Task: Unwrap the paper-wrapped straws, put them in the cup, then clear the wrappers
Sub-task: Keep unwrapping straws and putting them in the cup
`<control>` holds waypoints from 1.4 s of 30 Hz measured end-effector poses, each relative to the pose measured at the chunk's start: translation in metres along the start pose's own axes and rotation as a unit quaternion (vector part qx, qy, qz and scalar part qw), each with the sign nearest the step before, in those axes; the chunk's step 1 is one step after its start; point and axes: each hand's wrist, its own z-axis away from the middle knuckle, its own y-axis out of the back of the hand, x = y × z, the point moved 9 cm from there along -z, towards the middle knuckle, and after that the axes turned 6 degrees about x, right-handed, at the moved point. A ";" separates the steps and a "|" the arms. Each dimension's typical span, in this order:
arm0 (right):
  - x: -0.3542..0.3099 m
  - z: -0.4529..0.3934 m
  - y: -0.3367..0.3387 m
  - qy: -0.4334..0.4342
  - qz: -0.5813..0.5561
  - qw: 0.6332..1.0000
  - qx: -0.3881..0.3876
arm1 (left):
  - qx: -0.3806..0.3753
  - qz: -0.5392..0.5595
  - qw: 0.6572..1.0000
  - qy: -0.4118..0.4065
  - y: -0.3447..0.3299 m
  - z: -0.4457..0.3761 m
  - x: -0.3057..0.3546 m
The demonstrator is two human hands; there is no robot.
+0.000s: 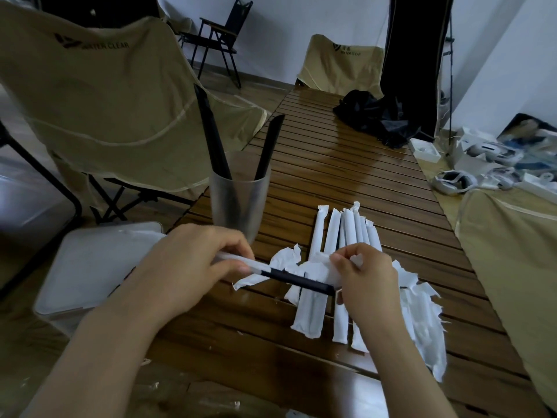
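Both forearms reach in from the near edge and meet just in front of the cup (239, 203); the left hand (187, 273) lies knuckles-up, its fingers curled round the still-wrapped end of a black straw (298, 280), thumb and forefinger pinching the paper; the right hand (367, 285) faces it, back toward the camera, fingers bent and pinching torn wrapper paper (324, 268) at the straw's bare end — so both hands are closed on the same piece, which hangs level just above the table (346, 176). The frosted cup stands upright with two black straws (211, 137) leaning in it; right of the cup, wrapped straws (331, 233) lie side by side on the slats; shed wrappers (422, 321) are strewn near them — mostly under and beyond the right hand.
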 end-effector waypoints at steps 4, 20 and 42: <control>0.004 0.006 -0.025 -0.008 0.011 0.997 -0.081 | 0.031 -0.015 0.999 0.010 0.014 0.000 -0.012; -0.052 0.039 -0.052 0.274 0.116 0.935 -0.196 | -0.007 -0.014 1.000 0.019 -0.009 -0.003 -0.005; -0.061 0.045 -0.043 0.317 0.098 0.927 -0.176 | -0.047 0.056 0.997 -0.009 -0.019 -0.004 0.019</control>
